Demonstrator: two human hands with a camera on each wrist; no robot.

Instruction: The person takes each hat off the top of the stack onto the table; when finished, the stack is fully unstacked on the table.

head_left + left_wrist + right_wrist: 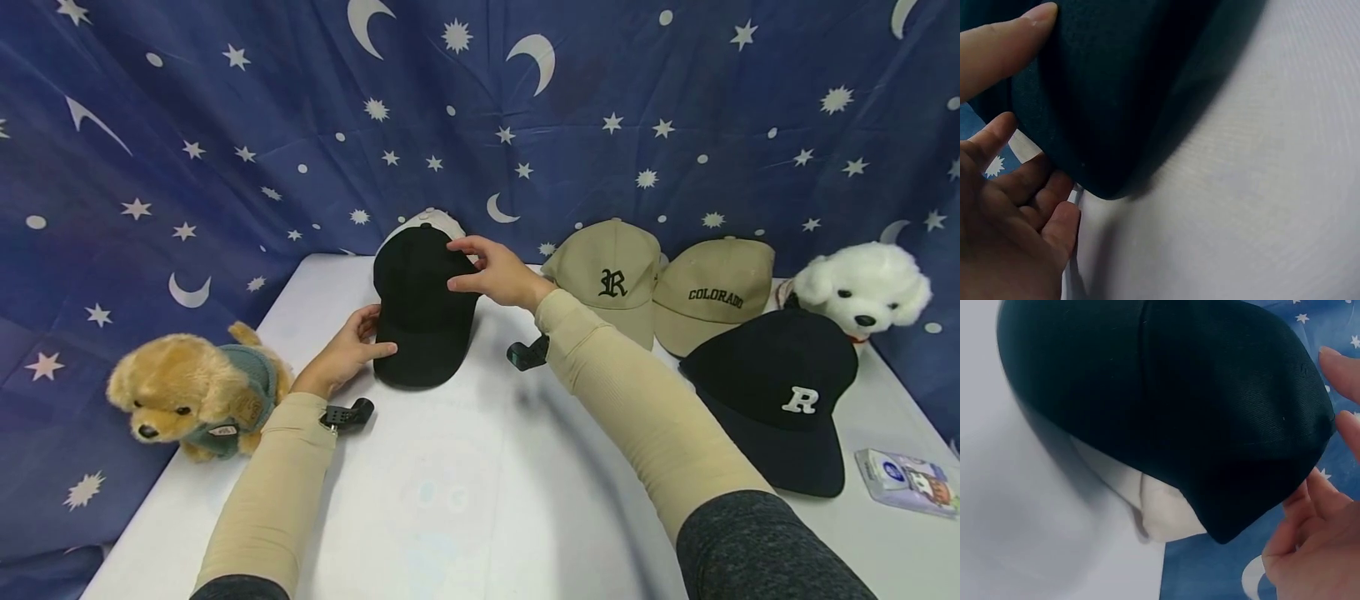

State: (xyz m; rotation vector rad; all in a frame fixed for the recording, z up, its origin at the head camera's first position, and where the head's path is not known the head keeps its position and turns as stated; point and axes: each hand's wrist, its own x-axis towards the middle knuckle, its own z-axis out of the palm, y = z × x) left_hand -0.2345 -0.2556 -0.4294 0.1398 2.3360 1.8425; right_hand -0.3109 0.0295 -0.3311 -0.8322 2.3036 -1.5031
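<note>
My left hand (339,357) is clamped on the plain black cap (423,312), pinching its left edge near the brim: my thumb lies on the front, and my fingers are behind the edge. My right hand (504,273) is at the upper right of the crown, thumb and forefinger apart over it. From the right wrist I see some of those fingertips meeting the crown's edge, with others partly hidden behind it; how firmly they press, I cannot tell.

The black cap is upright at the far side of the white table (442,508), brim toward me. It stands in front of a white cap (1175,512) and covers most of it; I cannot tell whether the two touch.

To the right are a tan cap with a black R (603,250), a tan cap reading COLORADO (716,275) just beside it, and a dark cap with a white R (780,371) nearer me. A white toy dog (862,287) sits behind that one, and a small clear package (907,482) lies beside it. On my left stands a golden toy dog (176,392) in a blue-green vest. A starry blue curtain (300,92) hangs behind everything.
</note>
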